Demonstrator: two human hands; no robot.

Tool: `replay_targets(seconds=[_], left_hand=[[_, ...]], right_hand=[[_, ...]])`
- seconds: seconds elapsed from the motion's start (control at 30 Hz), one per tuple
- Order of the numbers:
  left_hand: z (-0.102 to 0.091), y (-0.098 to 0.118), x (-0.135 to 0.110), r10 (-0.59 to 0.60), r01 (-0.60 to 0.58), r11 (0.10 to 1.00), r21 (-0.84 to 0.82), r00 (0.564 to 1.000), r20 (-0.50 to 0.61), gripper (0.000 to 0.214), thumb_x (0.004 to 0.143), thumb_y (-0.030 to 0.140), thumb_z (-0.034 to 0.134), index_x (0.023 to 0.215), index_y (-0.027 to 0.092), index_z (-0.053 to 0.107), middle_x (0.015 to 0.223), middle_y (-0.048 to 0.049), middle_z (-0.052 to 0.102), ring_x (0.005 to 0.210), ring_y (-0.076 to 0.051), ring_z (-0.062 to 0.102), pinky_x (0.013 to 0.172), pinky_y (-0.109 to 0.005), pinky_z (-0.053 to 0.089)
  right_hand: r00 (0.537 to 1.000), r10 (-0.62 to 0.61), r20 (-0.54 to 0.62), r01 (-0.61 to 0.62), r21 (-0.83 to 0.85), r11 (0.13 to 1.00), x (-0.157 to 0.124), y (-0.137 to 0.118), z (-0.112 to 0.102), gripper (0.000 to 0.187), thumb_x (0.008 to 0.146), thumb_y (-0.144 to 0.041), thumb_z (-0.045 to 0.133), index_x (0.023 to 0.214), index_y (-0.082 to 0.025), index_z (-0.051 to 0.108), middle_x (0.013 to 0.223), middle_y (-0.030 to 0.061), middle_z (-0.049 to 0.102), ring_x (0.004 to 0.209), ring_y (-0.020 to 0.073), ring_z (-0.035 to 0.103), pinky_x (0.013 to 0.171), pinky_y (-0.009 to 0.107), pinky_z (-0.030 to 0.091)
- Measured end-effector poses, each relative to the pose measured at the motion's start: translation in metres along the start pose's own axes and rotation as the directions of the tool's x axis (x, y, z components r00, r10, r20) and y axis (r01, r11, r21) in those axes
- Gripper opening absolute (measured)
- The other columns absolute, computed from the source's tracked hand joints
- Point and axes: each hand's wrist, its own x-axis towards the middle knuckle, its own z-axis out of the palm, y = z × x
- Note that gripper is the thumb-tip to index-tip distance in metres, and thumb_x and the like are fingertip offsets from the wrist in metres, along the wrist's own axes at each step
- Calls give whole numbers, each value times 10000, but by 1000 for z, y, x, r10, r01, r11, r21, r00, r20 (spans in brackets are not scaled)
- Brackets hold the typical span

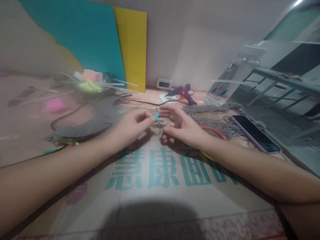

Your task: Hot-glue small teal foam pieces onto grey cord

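Note:
In the head view, my left hand (138, 122) pinches a small turquoise piece (156, 116) between thumb and fingertips; its exact kind is too small to make out. Close by on the right, my right hand (180, 126) has its fingers apart and curved, with nothing visible in them. Its fingertips are near the turquoise piece, but whether they touch it I cannot tell. Both hands hover over a cardboard sheet (160, 200) with green printed characters. Beyond them, a dark blue glue gun (182, 92) with a lit red light rests on a white scrap.
Grey yarn bundles (220, 125) and a phone (255, 133) lie to the right. A clear plastic container (222, 81) and a small white digital clock (164, 83) stand at the back. At left are a grey curved sheet (87, 121) and pink material (56, 105).

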Motion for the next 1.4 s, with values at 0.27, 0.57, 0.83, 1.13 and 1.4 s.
replay_targets(seconds=[0.27, 0.57, 0.83, 1.13, 1.4], left_hand=[[0, -4, 0, -40, 40, 999, 1, 999, 6, 291, 872, 473, 585, 749, 212, 549, 595, 38, 540, 510, -124, 486, 499, -248, 376], [1, -3, -1, -17, 17, 1000, 6, 1000, 23, 295, 875, 467, 594, 749, 203, 555, 609, 44, 523, 528, -111, 478, 511, -237, 362], [1, 0, 0, -32, 31, 999, 26, 999, 6, 283, 860, 437, 584, 711, 202, 533, 607, 28, 533, 546, -125, 482, 524, -247, 377], [2, 2, 0, 21, -22, 995, 98, 1000, 6, 268, 852, 419, 581, 716, 188, 581, 655, 15, 585, 603, -136, 515, 572, -258, 389], [3, 4, -3, 66, -80, 980, 184, 995, 79, 243, 859, 371, 547, 733, 181, 630, 729, 0, 656, 702, -160, 560, 662, -279, 399]], right_hand=[[981, 29, -191, -98, -360, 928, 2, 2, -6, 148, 805, -305, 699, 843, -184, 625, 656, -32, 594, 536, 102, 543, 489, 245, 445], [972, -147, -182, 17, -572, 820, -2, -2, -6, 245, 920, -378, 568, 858, -189, 712, 594, -39, 524, 554, 105, 463, 557, 261, 369], [960, -197, -201, 54, -556, 830, -2, -2, -4, 100, 832, -282, 679, 886, -206, 645, 643, -43, 536, 578, 114, 471, 576, 266, 376], [934, -329, -137, 157, -670, 726, -5, -6, -3, 155, 899, -303, 607, 788, -205, 650, 771, 6, 652, 709, 147, 550, 672, 286, 407], [938, -303, -167, 115, -675, 729, -4, -6, -2, 128, 881, -310, 634, 821, -199, 612, 756, -2, 639, 665, 134, 526, 615, 271, 381]])
